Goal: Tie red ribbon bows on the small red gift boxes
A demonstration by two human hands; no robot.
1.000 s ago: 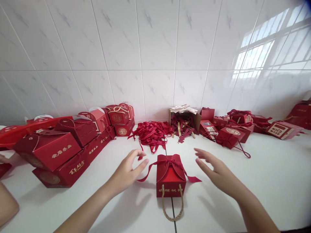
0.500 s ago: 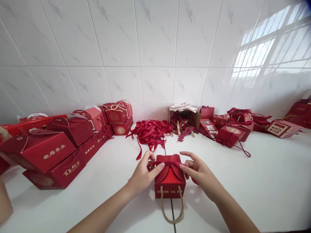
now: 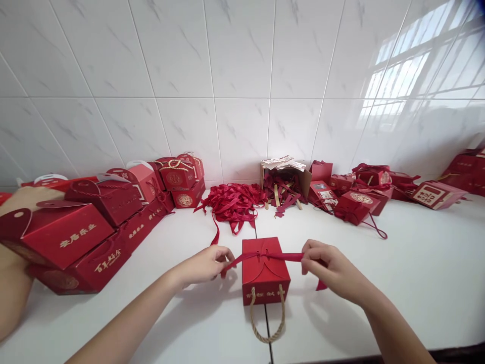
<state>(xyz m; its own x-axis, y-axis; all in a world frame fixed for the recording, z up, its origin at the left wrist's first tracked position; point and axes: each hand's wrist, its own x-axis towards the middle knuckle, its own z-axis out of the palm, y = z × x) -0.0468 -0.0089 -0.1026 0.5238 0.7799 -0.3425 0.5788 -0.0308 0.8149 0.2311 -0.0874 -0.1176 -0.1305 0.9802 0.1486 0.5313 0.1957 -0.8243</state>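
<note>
A small red gift box (image 3: 265, 275) with gold lettering stands upright on the white table, its curved top flaps lying flat. From its near side a tan rope handle (image 3: 267, 336) loops down onto the table. Across the lid runs a dark red ribbon (image 3: 290, 257), threaded at the flaps and crossed or knotted at the middle. My left hand (image 3: 210, 264) pinches one ribbon end to the left of the box. On the other side my right hand (image 3: 326, 268) grips the opposite end, with a short tail hanging below the fingers. The ribbon looks taut.
Behind the box lies a heap of red ribbons (image 3: 235, 202). Beside it stands an open carton (image 3: 304, 181) of dark red strips. Stacked red boxes (image 3: 79, 235) line the left, near another person's arm (image 3: 13, 298). More red boxes (image 3: 358, 207) sit at the right.
Both hands have moved outward from the box, drawing the ribbon straight to either side. The top flaps now lie flatter. The other person's arm at the left has reached farther in.
</note>
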